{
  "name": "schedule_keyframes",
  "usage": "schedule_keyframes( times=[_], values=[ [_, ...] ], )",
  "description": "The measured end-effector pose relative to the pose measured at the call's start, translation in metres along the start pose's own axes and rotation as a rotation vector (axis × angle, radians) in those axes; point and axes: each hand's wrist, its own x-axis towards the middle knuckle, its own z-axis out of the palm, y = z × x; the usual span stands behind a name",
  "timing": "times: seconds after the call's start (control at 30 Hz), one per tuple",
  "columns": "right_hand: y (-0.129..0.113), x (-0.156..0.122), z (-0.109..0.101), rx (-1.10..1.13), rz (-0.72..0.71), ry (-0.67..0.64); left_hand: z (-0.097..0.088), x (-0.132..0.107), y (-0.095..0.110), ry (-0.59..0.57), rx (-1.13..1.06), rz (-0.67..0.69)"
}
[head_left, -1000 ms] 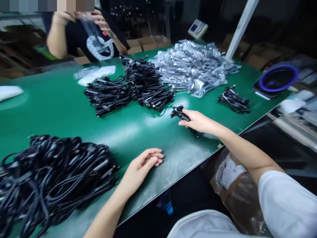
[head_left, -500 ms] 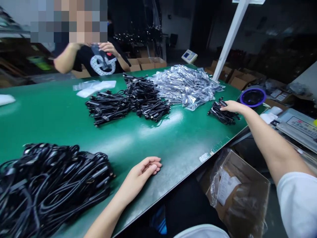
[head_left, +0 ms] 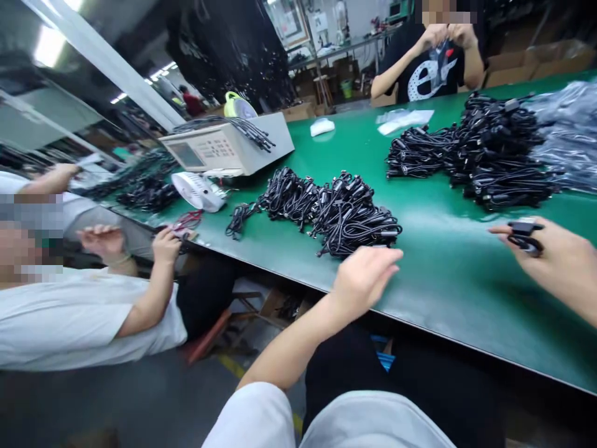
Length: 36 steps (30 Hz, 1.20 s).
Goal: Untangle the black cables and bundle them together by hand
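A pile of coiled black cables [head_left: 345, 211] lies on the green table [head_left: 448, 267] in front of me. My left hand [head_left: 364, 277] hovers at the table's near edge just below that pile, fingers stretched toward it and holding nothing. At the right edge of the view my right hand [head_left: 555, 255] is closed on a small coiled black cable bundle [head_left: 525, 236], held just above the table.
A larger heap of black cables [head_left: 489, 155] and bagged cables [head_left: 569, 137] lie at the far right. A beige tester box [head_left: 224, 146] and a small white fan [head_left: 198, 190] stand at the left. One person sits at my left [head_left: 93, 311], another across the table [head_left: 433, 50].
The view has swung left. My right hand came back from the small pile at the right with a cable bundle. My left hand rose from the table edge toward the near pile.
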Motion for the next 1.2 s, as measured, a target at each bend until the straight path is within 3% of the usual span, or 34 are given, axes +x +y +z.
schedule_keyframes(
  times=[0.07, 0.13, 0.2, 0.3, 0.4, 0.47, 0.6, 0.67, 0.7, 0.87, 0.97, 1.07, 1.2],
  values=[
    [-0.032, 0.012, 0.024, 0.094, -0.059, -0.082, -0.02, 0.005, -0.017, 0.062, 0.241, -0.063],
    [-0.052, 0.017, 0.042, 0.228, -0.052, -0.068, -0.03, 0.018, -0.033, -0.014, 0.425, -0.08],
    [-0.061, 0.014, 0.052, 0.316, -0.072, -0.102, -0.03, 0.03, -0.043, -0.075, 0.529, -0.064],
    [-0.065, 0.002, 0.053, 0.444, -0.008, -0.168, -0.021, 0.039, -0.04, 0.003, 0.507, 0.055],
    [-0.066, -0.004, 0.045, 0.688, 0.156, -0.247, -0.008, 0.044, -0.023, 0.038, 0.275, 0.163],
    [-0.068, -0.005, 0.041, 0.85, 0.149, -0.283, 0.004, 0.048, -0.009, -0.022, 0.009, 0.079],
    [-0.071, -0.006, 0.034, 1.101, 0.06, -0.304, 0.034, 0.065, 0.018, -0.346, -0.767, -0.209],
    [-0.07, -0.007, 0.031, 1.19, 0.071, -0.337, 0.048, 0.075, 0.025, -0.458, -0.992, -0.271],
    [-0.068, -0.007, 0.03, 1.223, 0.078, -0.339, 0.054, 0.079, 0.026, -0.468, -1.004, -0.28],
    [-0.06, -0.004, 0.024, 1.318, 0.203, -0.231, 0.07, 0.089, 0.018, -0.238, -0.694, -0.256],
    [-0.062, -0.002, 0.021, 1.388, 0.318, -0.255, 0.073, 0.082, 0.016, -0.113, -0.636, -0.234],
    [-0.066, -0.001, 0.02, 1.431, 0.376, -0.274, 0.072, 0.076, 0.018, -0.059, -0.649, -0.23],
    [-0.071, -0.002, 0.025, 1.38, 0.496, -0.3, 0.072, 0.076, 0.015, 0.006, -0.868, -0.406]
  ],
)
